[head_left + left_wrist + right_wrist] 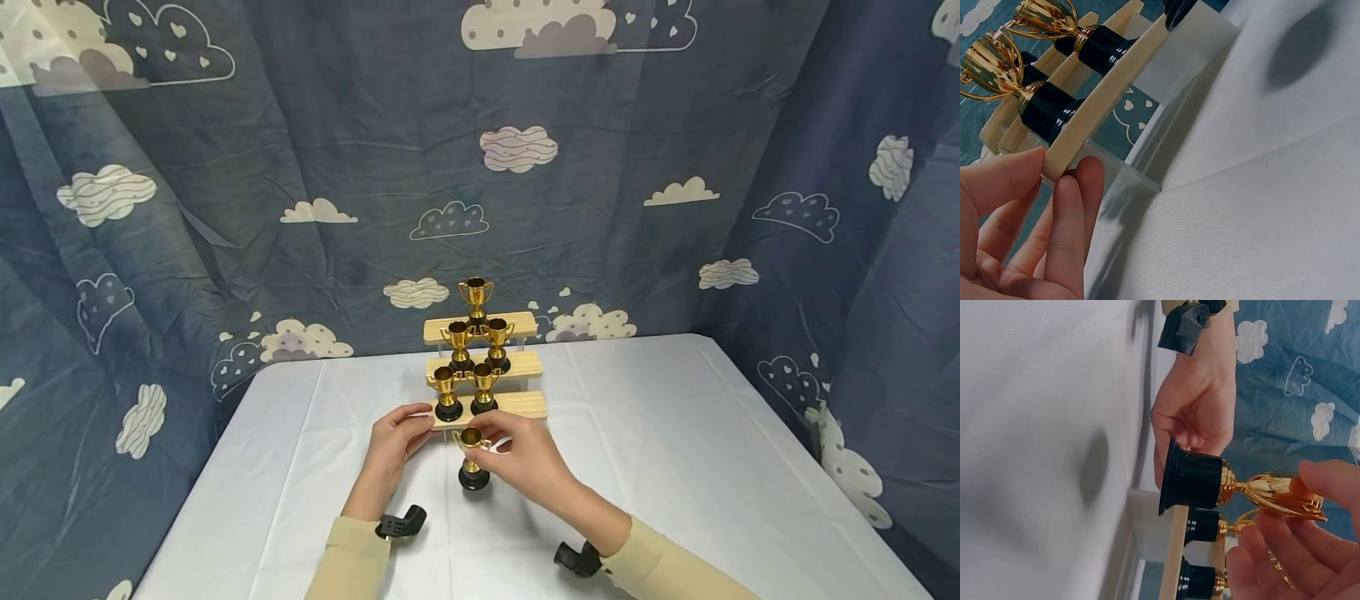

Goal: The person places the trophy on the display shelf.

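Observation:
My right hand (525,454) pinches a small gold trophy cup (1200,481) by its bowl, thumb on one side and fingers on the other. The cup is upright, its black base above the white table in front of the stand, a shadow below it. My left hand (393,437) grips the left end of the lowest wooden step (1100,94) of a three-step display stand, thumb on top and fingertips at the underside. On that lowest step stand two like trophies (446,392), towards its left and middle.
Two more trophies (497,342) stand on the middle step (527,364), and one (476,298) on the top step (517,323). Clear side panels (1125,172) hold up the steps. The white-covered table (637,433) meets a blue cloud-print curtain (600,233) behind.

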Demonstrator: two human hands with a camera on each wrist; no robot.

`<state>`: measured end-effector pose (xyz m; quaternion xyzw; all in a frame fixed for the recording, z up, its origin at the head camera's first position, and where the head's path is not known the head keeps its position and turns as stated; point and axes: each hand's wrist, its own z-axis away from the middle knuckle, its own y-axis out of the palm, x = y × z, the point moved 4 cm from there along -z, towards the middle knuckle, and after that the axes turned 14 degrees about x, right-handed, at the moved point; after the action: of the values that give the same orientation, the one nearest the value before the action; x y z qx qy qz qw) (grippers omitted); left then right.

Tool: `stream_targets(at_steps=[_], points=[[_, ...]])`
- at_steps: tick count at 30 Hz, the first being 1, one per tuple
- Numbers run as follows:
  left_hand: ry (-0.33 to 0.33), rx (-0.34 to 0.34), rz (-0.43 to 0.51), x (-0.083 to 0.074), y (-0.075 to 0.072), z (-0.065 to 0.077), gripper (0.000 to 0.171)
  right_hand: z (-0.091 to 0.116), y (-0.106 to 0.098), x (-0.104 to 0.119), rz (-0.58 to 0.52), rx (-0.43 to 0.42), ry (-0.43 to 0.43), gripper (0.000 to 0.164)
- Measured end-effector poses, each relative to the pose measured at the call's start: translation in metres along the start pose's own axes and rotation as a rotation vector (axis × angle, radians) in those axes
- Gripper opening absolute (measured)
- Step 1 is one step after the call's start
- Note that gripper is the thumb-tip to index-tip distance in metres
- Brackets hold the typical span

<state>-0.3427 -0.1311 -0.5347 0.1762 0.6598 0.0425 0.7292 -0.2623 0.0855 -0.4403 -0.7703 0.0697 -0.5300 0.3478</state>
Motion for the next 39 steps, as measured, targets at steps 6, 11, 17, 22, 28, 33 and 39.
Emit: stream_targets(at_steps=[6,11,17,22,28,33,39], points=[[0.011,0.006,0.008,0.001,-0.001,-0.001,0.034,0.002,-0.005,-0.002,-0.013,-0.023,-0.005,0.033],[0.008,0.003,0.010,0.001,-0.001,-0.001,0.035,0.003,-0.009,-0.004,-0.006,-0.036,-0.005,0.032],[-0.007,-0.001,0.002,0.002,-0.001,0.000,0.036,0.003,-0.012,-0.006,-0.012,-0.044,0.021,0.030],[-0.009,0.001,-0.002,0.001,-0.001,0.000,0.036,0.002,-0.016,-0.006,0.005,-0.061,0.036,0.032],[0.000,0.006,0.000,0.000,0.000,0.000,0.035,0.001,-0.021,-0.006,0.004,-0.072,0.047,0.032],[-0.004,0.007,0.001,0.000,0.000,0.000,0.036,0.000,-0.025,-0.006,-0.005,-0.079,0.046,0.032],[-0.017,0.005,0.002,0.001,0.000,0.000,0.038,0.000,-0.030,-0.009,-0.005,-0.093,0.051,0.032]])
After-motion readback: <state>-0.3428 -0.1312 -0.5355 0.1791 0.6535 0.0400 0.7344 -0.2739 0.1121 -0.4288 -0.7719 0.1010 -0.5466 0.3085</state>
